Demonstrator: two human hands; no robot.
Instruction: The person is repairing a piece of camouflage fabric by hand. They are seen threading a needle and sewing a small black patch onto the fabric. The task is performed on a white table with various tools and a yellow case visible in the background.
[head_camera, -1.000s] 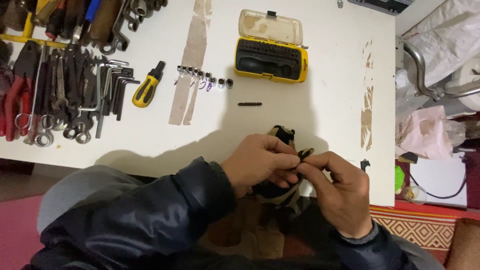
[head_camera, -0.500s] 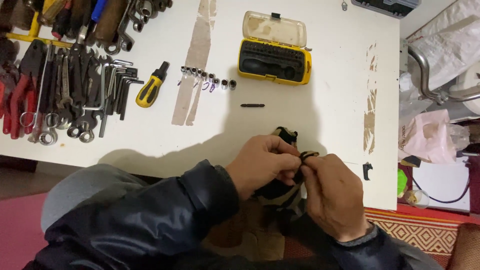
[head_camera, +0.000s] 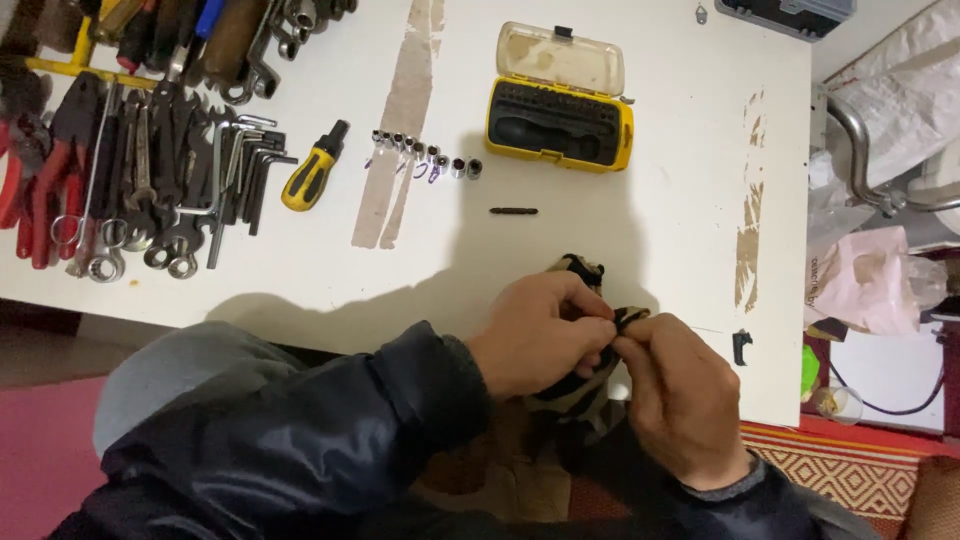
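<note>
The small black-and-tan object (head_camera: 585, 275) sits at the table's near edge (head_camera: 400, 335), mostly hidden under both hands. The right hand (head_camera: 685, 400) has closed in against the left hand (head_camera: 540, 335) — both now pinch it together, fingertips meeting. Bare tabletop lies beyond, up to the loose bit (head_camera: 514, 211) — tools well left.
</note>
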